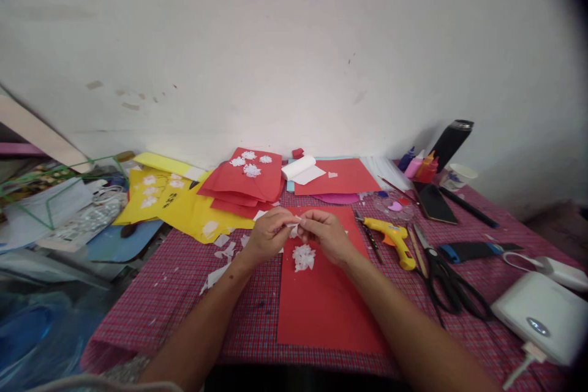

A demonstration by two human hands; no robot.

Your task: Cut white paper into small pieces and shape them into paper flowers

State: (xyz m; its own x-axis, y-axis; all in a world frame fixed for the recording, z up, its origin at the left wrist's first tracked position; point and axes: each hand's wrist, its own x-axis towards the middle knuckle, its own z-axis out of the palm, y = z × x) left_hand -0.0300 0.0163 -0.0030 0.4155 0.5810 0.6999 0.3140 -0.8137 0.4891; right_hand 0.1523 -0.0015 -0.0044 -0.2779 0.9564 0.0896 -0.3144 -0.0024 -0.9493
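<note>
My left hand [269, 234] and my right hand [327, 234] meet above a red sheet of paper [324, 306] lying on the checked tablecloth. Both hands pinch a small piece of white paper [294, 228] between their fingertips. Just below the hands, a white cut-paper flower [304, 256] lies on the red sheet. White paper scraps [223, 252] are scattered to the left of my left hand.
A yellow glue gun [395, 239], black scissors [448, 278] and a white device [537, 315] lie to the right. Red sheets with white flowers [245, 180], yellow sheets [184, 205], a white paper roll [298, 167], paint bottles [418, 165] and a black flask [450, 142] stand behind.
</note>
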